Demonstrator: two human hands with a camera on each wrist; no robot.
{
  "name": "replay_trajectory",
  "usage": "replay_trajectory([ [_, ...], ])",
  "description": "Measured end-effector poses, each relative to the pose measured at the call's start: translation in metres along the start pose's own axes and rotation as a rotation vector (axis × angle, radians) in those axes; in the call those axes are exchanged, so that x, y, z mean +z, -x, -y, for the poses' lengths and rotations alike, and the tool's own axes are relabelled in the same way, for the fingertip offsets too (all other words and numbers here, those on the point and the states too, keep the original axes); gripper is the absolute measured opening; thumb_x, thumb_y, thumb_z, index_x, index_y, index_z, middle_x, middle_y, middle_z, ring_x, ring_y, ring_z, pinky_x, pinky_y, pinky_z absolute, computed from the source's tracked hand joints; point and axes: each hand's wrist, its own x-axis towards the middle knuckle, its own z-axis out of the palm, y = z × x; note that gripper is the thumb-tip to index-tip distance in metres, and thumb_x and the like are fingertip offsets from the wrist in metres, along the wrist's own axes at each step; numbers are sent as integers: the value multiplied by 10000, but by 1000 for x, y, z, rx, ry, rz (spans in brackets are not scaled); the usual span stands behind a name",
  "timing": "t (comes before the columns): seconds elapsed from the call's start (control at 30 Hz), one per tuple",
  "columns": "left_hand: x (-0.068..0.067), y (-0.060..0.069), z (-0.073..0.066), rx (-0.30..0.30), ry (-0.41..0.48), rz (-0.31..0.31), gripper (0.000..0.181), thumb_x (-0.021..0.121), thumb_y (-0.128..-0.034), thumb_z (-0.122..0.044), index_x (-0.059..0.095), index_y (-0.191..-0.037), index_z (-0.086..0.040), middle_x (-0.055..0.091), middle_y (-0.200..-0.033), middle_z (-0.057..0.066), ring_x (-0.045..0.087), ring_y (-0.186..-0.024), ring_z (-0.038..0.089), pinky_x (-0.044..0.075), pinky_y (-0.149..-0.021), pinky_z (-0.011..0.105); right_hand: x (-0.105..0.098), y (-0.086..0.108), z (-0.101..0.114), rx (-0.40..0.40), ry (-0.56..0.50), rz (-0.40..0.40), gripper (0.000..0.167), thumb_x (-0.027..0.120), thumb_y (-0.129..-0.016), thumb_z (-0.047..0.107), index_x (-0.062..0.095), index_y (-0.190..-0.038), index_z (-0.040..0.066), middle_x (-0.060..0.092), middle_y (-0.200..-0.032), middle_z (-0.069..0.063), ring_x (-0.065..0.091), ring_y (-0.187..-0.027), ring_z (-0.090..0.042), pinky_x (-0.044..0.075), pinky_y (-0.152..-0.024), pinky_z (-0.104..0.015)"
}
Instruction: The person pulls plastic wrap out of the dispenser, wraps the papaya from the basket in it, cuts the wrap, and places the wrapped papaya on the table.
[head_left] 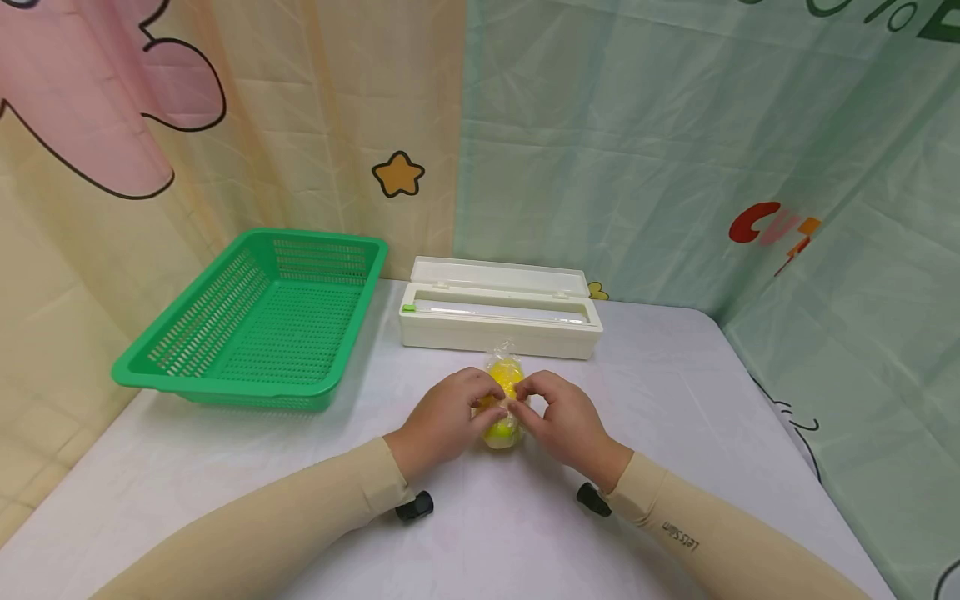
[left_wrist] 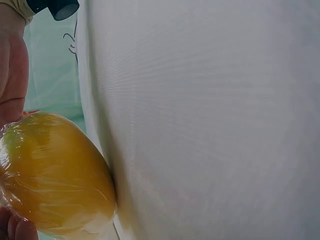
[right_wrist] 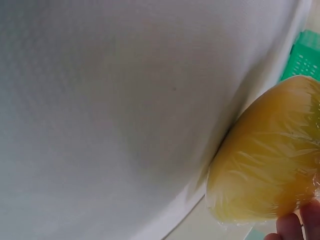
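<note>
A yellow mango with a greenish patch lies on the white-covered table, wrapped in clear cling film that is wrinkled and shiny. From the left side my left hand pinches the film over the fruit's top with thumb and curled fingers. My right hand does the same from the right, its fingertips close to the left ones. Both wrist views show the mango large and smooth under the film, touching or nearly touching the cloth. Fingers press against its lower side in the right wrist view.
Behind the hands stands a white cling film dispenser box, lid raised, with a roll inside and a small green piece at its left end. A green plastic basket sits at the back left. Patterned curtains hang behind the table.
</note>
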Motion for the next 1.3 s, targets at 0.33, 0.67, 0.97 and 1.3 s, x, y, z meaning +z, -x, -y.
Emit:
replay_trajectory([
  [0.33,-2,-1,0,-8,11,4,164,771,-974,-252,826,-1050,-118,691,-1148,14,678,-1063,185,588,-952,352,0,3,-6,-143,94,6,120,838,-901,145,824,-1019,128,730,-1060,4,720,-994,-179,618,-859,-360],
  [0.67,-6,-14,1,-281,210,55,211,819,-931,-193,695,-1086,-122,676,-1140,21,659,-1017,170,588,-852,306,-3,4,-4,-143,75,65,259,849,-898,177,779,-1130,84,696,-1180,-46,694,-1080,-219,606,-950,-401],
  [0.97,-11,-20,7,-467,281,219,557,817,-929,-332,602,-1407,-143,608,-1488,70,574,-1378,320,546,-1069,484,-7,-6,-1,132,-25,217,708,856,-897,287,568,-1481,8,538,-1511,-152,536,-1393,-360,500,-1131,-518],
  [1.3,-11,-19,9,-476,364,231,516,814,-934,-312,576,-1351,-125,587,-1473,86,565,-1387,337,534,-1095,500,-10,-9,-7,223,-122,297,731,805,-943,331,505,-1549,54,475,-1594,-138,506,-1450,-359,459,-1167,-540],
])
